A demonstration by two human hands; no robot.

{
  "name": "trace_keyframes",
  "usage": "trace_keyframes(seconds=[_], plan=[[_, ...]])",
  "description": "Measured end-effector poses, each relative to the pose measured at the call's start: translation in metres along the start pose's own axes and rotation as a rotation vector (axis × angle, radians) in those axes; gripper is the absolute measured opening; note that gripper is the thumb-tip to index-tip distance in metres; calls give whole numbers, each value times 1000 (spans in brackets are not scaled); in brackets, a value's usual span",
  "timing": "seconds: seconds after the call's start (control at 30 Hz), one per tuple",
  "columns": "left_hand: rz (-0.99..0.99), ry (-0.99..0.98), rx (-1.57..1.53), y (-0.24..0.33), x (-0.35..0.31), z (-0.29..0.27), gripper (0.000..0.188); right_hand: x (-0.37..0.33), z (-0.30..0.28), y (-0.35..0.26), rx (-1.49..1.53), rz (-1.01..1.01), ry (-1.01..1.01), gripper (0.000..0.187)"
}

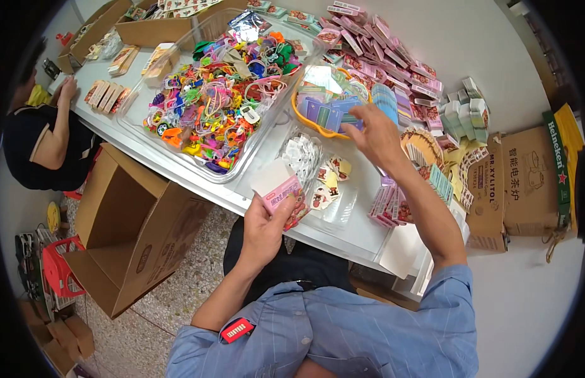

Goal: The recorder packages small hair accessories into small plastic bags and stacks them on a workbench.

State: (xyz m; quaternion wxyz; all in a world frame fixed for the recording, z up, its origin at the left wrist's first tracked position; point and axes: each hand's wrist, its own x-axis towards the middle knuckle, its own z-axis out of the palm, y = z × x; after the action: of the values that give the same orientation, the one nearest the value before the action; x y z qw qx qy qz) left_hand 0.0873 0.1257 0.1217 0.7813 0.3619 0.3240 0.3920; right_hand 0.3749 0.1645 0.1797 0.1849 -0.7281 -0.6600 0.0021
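Observation:
My left hand (262, 232) is closed around a small pink printed box (283, 195) with its white top flap raised, near the table's front edge. My right hand (373, 133) reaches over the right side of an orange-rimmed basket (303, 116). Its thumb and forefinger are apart, close to the purple and blue cards (327, 115) inside; whether a fingertip touches one is unclear. Between my hands lie a heap of small white packets (301, 154) and some printed pieces (331, 183) in a clear tray (344, 213).
A large clear bin (242, 169) of colourful small toys fills the table's left part. Pink boxes (374, 47) pile up at the back right. Below the table's left edge stands an open cardboard carton (163, 230). Another person (50, 135) works at the far left.

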Motion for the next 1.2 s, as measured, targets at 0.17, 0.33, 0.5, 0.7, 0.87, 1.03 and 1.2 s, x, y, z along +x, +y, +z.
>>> trace_keyframes(seconds=[0.17, 0.33, 0.5, 0.7, 0.87, 1.03, 1.2], plan=[[42, 6, 16, -6, 3, 1, 34, 11, 35, 17, 106, 105, -3, 37], [20, -1, 30, -10, 5, -1, 28, 23, 44, 18, 290, 122, -55, 32], [7, -15, 18, -6, 8, 0, 28, 29, 49, 26, 383, -88, 219, 18], [-16, -19, -8, -9, 6, -5, 29, 33, 50, 20, 530, 60, 48, 18], [16, -28, -5, -6, 6, -4, 33, 44, 48, 21, 577, -39, 120, 14], [50, 16, -19, 2, 5, 0, 34, 47, 20, 26, 875, 100, 183, 16], [62, -1, 46, 8, 6, -6, 32, 34, -9, 18, 916, 114, 124, 20]])
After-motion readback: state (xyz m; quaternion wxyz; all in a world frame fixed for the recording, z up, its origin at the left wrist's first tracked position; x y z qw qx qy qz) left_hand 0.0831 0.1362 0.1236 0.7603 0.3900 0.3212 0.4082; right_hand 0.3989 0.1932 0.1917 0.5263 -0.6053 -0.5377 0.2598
